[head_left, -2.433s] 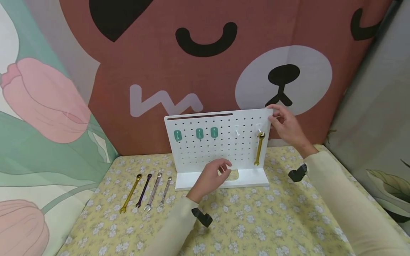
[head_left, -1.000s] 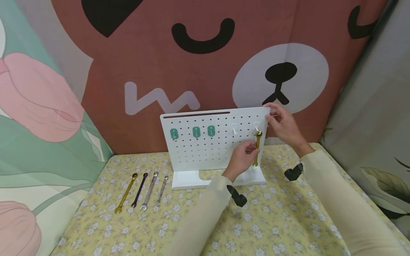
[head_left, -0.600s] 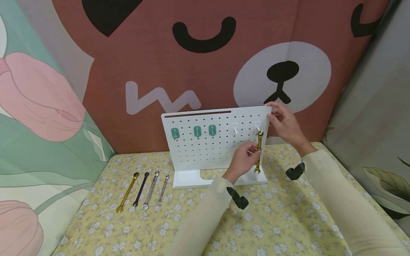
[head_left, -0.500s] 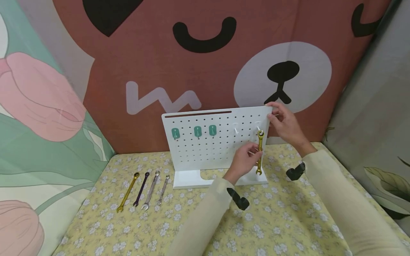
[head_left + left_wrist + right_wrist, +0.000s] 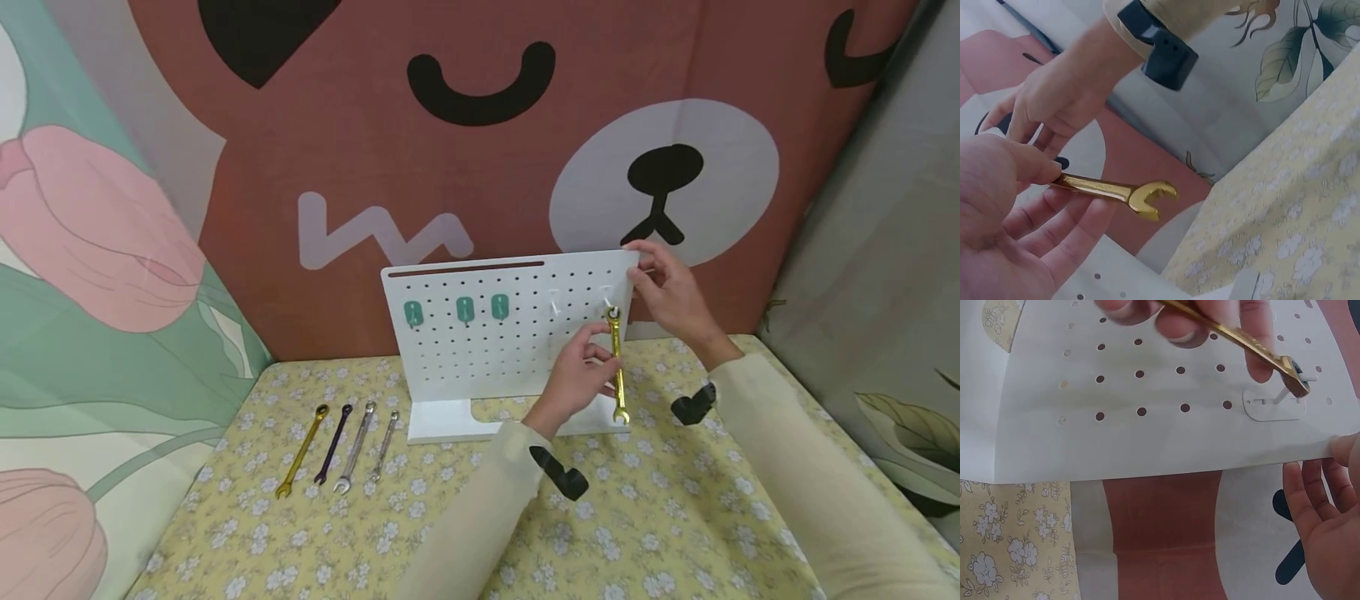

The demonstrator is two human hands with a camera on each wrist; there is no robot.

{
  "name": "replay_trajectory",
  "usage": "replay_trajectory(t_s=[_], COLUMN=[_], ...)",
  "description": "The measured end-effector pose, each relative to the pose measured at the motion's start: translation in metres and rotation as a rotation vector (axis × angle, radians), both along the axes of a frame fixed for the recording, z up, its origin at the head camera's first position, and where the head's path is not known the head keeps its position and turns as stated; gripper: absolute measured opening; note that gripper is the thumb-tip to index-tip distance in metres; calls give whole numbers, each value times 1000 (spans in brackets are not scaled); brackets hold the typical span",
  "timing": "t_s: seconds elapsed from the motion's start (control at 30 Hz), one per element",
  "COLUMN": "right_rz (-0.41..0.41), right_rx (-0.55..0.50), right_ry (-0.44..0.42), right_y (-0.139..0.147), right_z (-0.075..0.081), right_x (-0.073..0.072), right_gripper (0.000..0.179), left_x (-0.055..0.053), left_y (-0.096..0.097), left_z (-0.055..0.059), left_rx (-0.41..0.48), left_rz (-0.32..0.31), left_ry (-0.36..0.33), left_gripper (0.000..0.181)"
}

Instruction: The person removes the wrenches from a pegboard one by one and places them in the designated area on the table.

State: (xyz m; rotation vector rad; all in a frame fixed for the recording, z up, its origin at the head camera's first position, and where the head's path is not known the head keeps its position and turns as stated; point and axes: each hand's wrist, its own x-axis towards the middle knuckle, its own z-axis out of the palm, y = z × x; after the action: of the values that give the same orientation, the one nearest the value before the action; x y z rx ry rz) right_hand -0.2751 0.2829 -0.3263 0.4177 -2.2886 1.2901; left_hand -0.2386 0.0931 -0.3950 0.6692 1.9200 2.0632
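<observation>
My left hand (image 5: pixel 579 375) pinches a gold combination wrench (image 5: pixel 617 367) by its shaft, thumb on one side and fingers on the other. The open end points down and out from the white pegboard (image 5: pixel 480 358); in the left wrist view that open end (image 5: pixel 1150 199) sticks out past my fingers. In the right wrist view the wrench's ring end (image 5: pixel 1294 376) is still around the tip of a white hook (image 5: pixel 1282 395). My right hand (image 5: pixel 671 296) grips the board's upper right edge between thumb and fingers.
Left of the board lie a gold wrench (image 5: pixel 302 454), a purple wrench (image 5: pixel 333 446) and two silver wrenches, the larger (image 5: pixel 356 448) beside the smaller (image 5: pixel 385 447). Green hooks (image 5: pixel 465 309) and another white hook (image 5: pixel 555 304) are on the board. A flowered cloth (image 5: pixel 480 517) covers the table.
My left hand has come from the board's lower middle to the wrench and taken hold of it. The wrench's lower end has swung outward from the board. My right hand has stayed on the edge.
</observation>
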Motion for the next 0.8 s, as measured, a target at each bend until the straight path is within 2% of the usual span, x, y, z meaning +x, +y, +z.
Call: replay_trajectory(t_s=[0.17, 0.23, 0.53, 0.8], right_rz=[-14, -19, -35, -38], right_rx=[17, 25, 25, 37], right_ry=[-14, -18, -26, -25], right_y=[-1, -4, -1, -1], right_z=[0, 4, 2, 2], right_x=[1, 6, 2, 4], right_gripper=[39, 38, 36, 37], left_x=[5, 6, 8, 10], left_y=[0, 0, 0, -2], left_z=[4, 6, 10, 16], left_rx=[68, 85, 143, 152], left_rz=[-24, -31, -58, -75], left_ry=[-37, -42, -96, -88], left_gripper=[44, 43, 43, 46])
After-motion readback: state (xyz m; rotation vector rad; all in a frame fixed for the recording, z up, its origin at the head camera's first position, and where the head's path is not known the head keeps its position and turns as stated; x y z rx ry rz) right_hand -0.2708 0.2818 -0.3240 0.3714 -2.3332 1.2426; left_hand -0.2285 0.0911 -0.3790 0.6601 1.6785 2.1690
